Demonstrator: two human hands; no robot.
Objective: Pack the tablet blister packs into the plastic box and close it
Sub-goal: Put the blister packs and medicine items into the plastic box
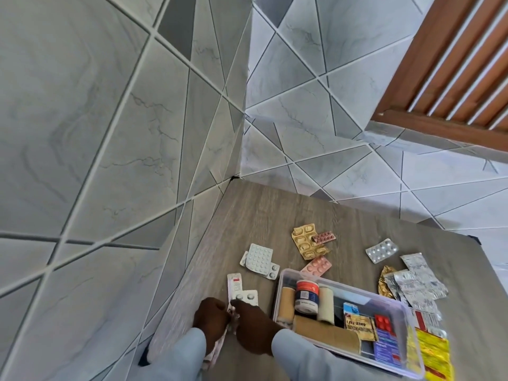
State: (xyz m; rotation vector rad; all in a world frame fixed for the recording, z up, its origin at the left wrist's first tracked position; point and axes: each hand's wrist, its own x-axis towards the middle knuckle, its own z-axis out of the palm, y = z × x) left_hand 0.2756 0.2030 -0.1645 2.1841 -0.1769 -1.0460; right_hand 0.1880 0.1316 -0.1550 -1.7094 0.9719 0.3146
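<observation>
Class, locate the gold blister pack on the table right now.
In the head view, the gold blister pack lies beyond the plastic box, partly under a small red strip.

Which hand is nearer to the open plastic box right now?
The right hand. It sits just left of the plastic box, close to its left wall and apart from it. The left hand is farther left, beyond the right hand, at the blister strips by the table edge.

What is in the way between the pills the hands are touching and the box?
Nothing visible. The small blister pack under the right hand lies left of the open plastic box, with only bare table between them, and no lid covers the box.
</observation>
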